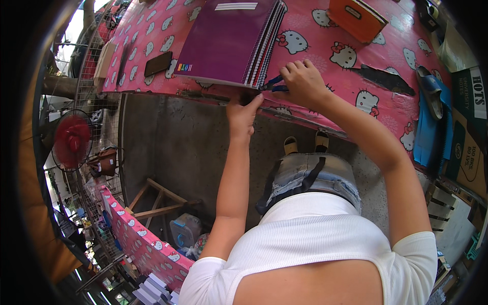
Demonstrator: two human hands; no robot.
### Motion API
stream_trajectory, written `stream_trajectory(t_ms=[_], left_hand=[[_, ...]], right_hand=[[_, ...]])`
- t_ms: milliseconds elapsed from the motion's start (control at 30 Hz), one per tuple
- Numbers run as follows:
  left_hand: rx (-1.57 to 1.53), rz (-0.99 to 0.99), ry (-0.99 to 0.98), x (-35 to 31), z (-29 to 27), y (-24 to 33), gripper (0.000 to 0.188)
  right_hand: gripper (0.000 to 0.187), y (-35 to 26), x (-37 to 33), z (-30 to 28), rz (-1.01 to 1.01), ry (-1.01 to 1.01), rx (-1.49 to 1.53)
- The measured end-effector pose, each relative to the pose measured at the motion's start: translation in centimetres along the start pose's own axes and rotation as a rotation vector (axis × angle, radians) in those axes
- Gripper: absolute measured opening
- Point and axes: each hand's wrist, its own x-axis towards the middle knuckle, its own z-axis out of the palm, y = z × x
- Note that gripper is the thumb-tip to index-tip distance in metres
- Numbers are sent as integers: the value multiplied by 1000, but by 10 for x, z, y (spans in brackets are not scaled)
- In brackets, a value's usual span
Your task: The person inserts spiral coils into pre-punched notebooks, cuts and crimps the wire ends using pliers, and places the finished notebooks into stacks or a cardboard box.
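A stack of spiral-bound notebooks with a purple cover (223, 40) lies at the near edge of the table, its coils along the right side. My left hand (243, 113) grips the near corner of the notebooks from below, thumb beside the end of the coils. Around the handles of dark blue pliers (277, 84), my right hand (304, 84) is closed. The pliers' jaws point left, at the lower end of the spiral coils; whether they bite the wire is too small to tell.
A pink patterned tabletop (325, 61) carries a black phone (158, 64) at left and an orange box-like item (358, 19) at the far right. A blue slipper (431, 91) and cardboard boxes (465, 147) are at right. A red fan (72, 140) stands at left by a wire grille.
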Motion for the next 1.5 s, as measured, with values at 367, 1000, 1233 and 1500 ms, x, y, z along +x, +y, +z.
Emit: stream_trajectory(t_ms=[367,1000,1233,1500], left_hand=[[-253,18,180,3,9,-9,22],[47,27,80,-7,2,1,29],[195,176,150,1,12,-16,26],[664,630,267,0,-2,-32,27]], right_hand=[[60,-1,-1,1,41,-75,-14],[53,16,-5,-16,130,-220,84],[57,6,2,3,30,13,-42],[59,4,11,-25,260,-575,222]])
